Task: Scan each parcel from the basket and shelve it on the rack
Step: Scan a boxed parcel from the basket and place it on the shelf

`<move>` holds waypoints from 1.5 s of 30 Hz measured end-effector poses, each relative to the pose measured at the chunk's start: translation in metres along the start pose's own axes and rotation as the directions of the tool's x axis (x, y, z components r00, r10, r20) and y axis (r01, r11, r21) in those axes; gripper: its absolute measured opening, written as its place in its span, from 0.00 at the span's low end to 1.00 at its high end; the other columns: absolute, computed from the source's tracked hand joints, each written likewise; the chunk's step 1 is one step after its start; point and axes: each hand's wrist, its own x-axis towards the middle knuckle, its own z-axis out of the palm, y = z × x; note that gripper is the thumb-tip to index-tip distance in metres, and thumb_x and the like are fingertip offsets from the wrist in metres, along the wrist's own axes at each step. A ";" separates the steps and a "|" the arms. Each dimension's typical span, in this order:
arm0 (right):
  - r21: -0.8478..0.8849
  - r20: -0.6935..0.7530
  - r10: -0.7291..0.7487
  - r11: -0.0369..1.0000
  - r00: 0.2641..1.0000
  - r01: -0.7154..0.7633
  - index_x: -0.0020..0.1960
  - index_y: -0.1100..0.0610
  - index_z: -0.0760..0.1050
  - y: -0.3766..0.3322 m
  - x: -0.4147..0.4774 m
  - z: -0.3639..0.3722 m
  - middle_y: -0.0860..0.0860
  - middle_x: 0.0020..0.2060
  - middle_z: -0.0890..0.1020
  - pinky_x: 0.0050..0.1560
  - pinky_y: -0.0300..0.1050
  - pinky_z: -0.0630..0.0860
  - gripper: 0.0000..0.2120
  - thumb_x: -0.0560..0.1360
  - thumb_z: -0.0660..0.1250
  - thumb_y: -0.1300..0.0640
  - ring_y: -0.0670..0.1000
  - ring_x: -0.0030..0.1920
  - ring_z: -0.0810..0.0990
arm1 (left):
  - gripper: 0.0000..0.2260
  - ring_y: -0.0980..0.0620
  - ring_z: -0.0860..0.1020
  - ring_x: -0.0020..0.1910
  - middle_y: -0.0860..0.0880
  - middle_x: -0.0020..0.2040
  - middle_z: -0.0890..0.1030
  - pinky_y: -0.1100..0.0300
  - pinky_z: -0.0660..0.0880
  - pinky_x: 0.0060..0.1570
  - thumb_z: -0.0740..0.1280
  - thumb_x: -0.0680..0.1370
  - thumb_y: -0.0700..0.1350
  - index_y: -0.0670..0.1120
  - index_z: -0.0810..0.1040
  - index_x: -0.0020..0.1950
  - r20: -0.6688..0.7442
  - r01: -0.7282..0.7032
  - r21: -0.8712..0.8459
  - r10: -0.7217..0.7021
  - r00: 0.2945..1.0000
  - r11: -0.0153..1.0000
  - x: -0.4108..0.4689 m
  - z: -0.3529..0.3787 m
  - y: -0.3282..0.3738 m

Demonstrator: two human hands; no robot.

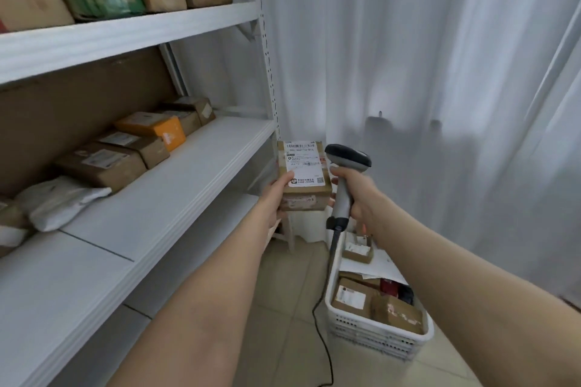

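Observation:
My left hand (276,196) holds a small brown cardboard parcel (303,171) in the air, its white shipping label facing up, thumb on the label's lower left corner. My right hand (356,196) grips the handle of a grey barcode scanner (345,166), whose dark head sits just right of the parcel; fingertips of this hand touch the parcel's right edge. Below on the floor stands a white plastic basket (377,338) with several more brown parcels. The white rack's middle shelf (176,185) lies to the left, with parcels along its back.
On the middle shelf lie brown boxes (103,165), an orange box (152,129) and a white soft mailer (56,201). The top shelf holds large upright boxes. A white curtain (440,72) hangs behind. The scanner's black cable (323,339) trails over the tiled floor.

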 end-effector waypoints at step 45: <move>-0.217 0.609 0.341 0.940 0.716 -0.263 0.65 0.57 0.70 0.250 -0.181 0.489 0.59 0.57 0.76 0.30 0.49 0.79 0.23 0.73 0.72 0.53 0.60 0.50 0.78 | 0.24 0.44 0.80 0.57 0.42 0.61 0.79 0.51 0.79 0.42 0.66 0.79 0.54 0.45 0.66 0.71 -0.851 -0.143 -0.282 -0.179 0.494 0.949 -0.255 -0.535 -0.024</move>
